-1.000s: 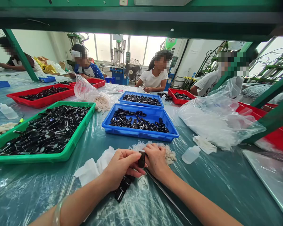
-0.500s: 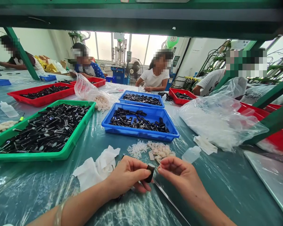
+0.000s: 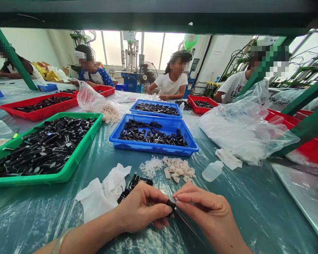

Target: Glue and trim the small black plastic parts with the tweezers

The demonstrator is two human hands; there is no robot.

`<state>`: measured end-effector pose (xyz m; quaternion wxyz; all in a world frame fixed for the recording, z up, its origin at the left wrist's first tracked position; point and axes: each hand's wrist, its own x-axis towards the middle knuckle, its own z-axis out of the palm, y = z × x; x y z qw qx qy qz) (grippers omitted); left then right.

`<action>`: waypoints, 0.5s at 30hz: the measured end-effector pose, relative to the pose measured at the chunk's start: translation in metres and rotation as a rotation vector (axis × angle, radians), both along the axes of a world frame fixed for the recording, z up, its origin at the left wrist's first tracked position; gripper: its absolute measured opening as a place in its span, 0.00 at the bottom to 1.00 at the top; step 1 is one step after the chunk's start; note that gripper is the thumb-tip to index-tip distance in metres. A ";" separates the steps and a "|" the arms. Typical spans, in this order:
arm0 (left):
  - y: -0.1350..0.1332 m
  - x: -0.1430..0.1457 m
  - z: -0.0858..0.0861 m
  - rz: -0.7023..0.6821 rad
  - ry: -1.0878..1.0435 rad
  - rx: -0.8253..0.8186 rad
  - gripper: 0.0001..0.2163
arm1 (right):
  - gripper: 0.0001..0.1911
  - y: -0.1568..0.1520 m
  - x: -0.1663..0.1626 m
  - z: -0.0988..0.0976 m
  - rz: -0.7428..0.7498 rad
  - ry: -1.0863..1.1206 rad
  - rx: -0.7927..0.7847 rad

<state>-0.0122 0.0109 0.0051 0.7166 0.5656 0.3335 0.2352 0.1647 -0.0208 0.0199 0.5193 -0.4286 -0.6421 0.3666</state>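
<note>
My left hand (image 3: 141,208) is closed on a small black plastic part (image 3: 171,206), pinched between thumb and fingers. My right hand (image 3: 205,208) meets it from the right, fingertips pinched together at the part's end; what they hold is too small to make out. A thin metal rod (image 3: 188,224) runs under the right hand. Several black parts (image 3: 134,183) lie beside a white cloth (image 3: 103,194) just past my left hand. Small piles of white pieces (image 3: 175,167) sit in front of the hands.
A blue tray (image 3: 127,143) of black parts stands ahead, a second blue tray (image 3: 137,113) behind it. A green tray (image 3: 76,158) of black parts is at the left, red trays (image 3: 42,113) beyond. A small bottle (image 3: 212,170) and a plastic bag (image 3: 243,130) lie right. Several people sit across the table.
Both hands drew back toward me from the white pile. The right hand came back onto the black part's end after being apart from it. The black parts by the cloth are uncovered.
</note>
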 end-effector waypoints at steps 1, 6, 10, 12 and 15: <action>0.000 0.000 0.001 -0.001 0.006 0.001 0.15 | 0.06 0.000 0.000 0.000 -0.004 0.000 0.005; -0.002 0.001 0.004 0.000 0.055 0.015 0.15 | 0.04 -0.002 0.000 -0.003 -0.020 0.008 -0.050; -0.002 0.002 0.004 0.005 0.058 0.012 0.15 | 0.06 -0.003 0.002 -0.007 0.024 -0.003 -0.077; -0.002 0.002 0.002 0.013 0.053 0.001 0.15 | 0.08 -0.004 0.003 -0.007 0.035 -0.016 -0.056; -0.002 0.001 0.001 0.019 0.047 -0.010 0.15 | 0.09 -0.004 0.002 -0.006 0.038 -0.061 0.007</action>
